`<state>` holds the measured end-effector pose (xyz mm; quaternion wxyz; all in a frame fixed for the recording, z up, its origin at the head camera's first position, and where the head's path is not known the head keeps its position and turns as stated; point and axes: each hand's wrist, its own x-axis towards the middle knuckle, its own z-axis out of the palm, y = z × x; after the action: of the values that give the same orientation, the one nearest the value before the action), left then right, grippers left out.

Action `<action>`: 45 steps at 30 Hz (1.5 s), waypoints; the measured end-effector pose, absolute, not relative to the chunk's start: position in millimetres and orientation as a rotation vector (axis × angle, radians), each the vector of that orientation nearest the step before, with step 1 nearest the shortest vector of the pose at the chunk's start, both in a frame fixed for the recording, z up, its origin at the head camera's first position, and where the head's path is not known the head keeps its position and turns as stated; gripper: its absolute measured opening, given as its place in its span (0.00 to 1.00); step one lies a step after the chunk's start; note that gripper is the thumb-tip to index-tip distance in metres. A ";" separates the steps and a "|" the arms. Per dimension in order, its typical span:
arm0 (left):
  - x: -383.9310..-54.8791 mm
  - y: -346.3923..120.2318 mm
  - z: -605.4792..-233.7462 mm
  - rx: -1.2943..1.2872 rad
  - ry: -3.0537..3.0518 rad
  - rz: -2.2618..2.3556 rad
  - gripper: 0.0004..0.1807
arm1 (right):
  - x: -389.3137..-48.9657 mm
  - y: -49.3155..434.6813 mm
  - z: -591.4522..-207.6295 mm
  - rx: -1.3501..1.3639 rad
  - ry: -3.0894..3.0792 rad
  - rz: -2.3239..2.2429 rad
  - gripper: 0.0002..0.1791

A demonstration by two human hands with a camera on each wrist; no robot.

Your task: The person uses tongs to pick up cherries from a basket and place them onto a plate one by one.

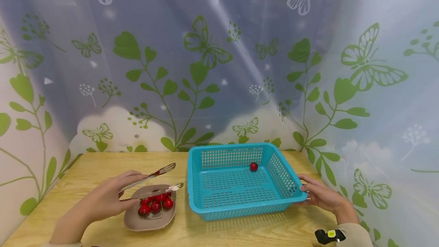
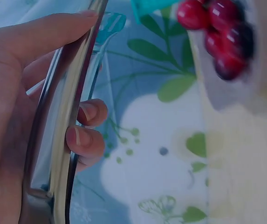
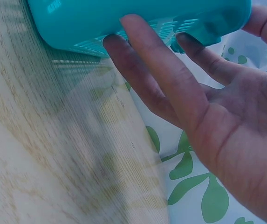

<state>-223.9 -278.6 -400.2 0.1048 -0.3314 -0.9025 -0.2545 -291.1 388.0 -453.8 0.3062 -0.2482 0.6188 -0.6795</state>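
Note:
My left hand [image 1: 109, 193] holds metal tongs [image 1: 140, 181] with slotted ends, thumb on one arm and fingertips on the other. The tongs' arms stand apart with nothing between their tips. Below them, several red cherries [image 1: 156, 206] lie in a pinkish-beige plate [image 1: 149, 225]; the lower tong arm overlaps them in the head view. My right hand [image 1: 324, 196] grips the right side of a blue plastic basket [image 1: 236, 206], a digit over the rim and fingertips against the outer wall [image 3: 86, 23]. One cherry [image 1: 253, 167] sits inside the basket, toward its back right.
Both containers are on a light wooden table [image 1: 106, 163]. A curtain [image 1: 219, 87] printed with leaves and butterflies hangs behind the table and along its sides. The plate stands left of the basket, with a narrow strip of table between them.

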 end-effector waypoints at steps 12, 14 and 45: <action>-247.2 -221.1 -369.6 -1.019 -2.635 -0.707 0.35 | -291.9 390.5 -457.1 -0.647 1.610 -1.803 0.26; -250.7 -212.4 -365.4 -1.041 -2.630 -0.701 0.36 | -292.6 390.5 -456.8 -0.645 1.623 -1.797 0.26; -292.5 -116.4 -338.2 -1.233 -2.601 -0.551 0.34 | -292.9 390.7 -454.2 -0.624 1.653 -1.795 0.25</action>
<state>-292.5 -116.4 -338.2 0.1053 -0.4184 -0.8825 -0.1870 -292.9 390.7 -454.2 0.3065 -0.2358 0.6249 -0.6782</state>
